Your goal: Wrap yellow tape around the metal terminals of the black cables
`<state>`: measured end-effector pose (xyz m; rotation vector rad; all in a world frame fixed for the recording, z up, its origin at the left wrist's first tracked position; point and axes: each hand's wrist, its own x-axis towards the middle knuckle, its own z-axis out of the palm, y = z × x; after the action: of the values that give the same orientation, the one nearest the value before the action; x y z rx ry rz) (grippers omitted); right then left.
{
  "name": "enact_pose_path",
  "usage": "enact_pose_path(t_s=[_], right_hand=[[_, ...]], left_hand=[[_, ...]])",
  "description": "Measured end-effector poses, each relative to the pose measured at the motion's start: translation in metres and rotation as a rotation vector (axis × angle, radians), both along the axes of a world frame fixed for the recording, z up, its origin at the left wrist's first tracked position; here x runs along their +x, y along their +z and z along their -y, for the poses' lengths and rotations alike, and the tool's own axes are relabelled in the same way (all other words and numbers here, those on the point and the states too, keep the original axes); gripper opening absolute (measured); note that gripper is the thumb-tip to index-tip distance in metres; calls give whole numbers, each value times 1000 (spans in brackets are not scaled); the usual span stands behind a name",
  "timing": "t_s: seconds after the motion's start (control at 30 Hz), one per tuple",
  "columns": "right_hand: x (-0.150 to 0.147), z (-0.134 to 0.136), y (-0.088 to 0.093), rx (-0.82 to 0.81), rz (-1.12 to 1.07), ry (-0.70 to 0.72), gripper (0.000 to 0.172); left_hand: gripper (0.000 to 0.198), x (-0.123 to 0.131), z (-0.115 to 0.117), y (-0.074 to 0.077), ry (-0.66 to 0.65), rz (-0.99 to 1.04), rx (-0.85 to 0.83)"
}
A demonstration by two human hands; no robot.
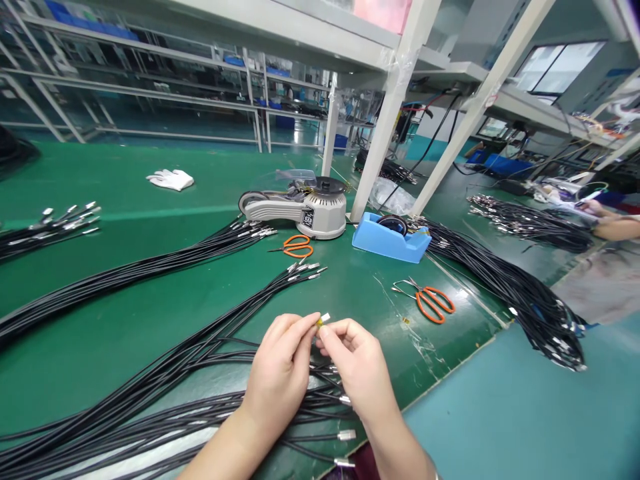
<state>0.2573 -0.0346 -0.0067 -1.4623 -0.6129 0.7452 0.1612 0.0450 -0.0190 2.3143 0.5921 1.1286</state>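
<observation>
My left hand [280,367] pinches the end of a black cable between thumb and fingers. The silver metal connector [325,318] of that cable pokes out past the fingertips, with a bit of yellow tape [319,323] just behind it. Thumb and forefinger of my right hand [357,363] are closed at the same cable end, against the taped spot; the fingers hide most of it. Beneath both hands lie loose black cables [210,407] with silver connectors pointing right. Beyond them is another cable bundle [260,293], its connectors fanned out.
A grey tape dispenser machine [323,213] stands at the back, beside a blue tape holder [390,240]. Orange-handled scissors [299,247] and a second pair [435,303] lie on the green table [125,253]. A white glove [171,179], more cables [500,287] and another person's arm [617,227] are visible.
</observation>
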Motion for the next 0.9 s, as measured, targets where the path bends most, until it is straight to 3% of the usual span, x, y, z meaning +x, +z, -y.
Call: enact_pose_path(t_s=[0.17,0.6,0.73,0.9], right_hand=[[-2,2,-2,-17,77,-17,20],[-4,4,-1,-43,168,-46,16],[-3,2,1,-41,169,-45,17],[-3,1,2,-36,163,-33,17]], left_hand=[[11,0,-2,8,48,-100,-93],[22,-3,-2,20,18,-182,-265],[25,-3,-1,23,32,-183,-387],[29,-1,1,25,-3,-163,-661]])
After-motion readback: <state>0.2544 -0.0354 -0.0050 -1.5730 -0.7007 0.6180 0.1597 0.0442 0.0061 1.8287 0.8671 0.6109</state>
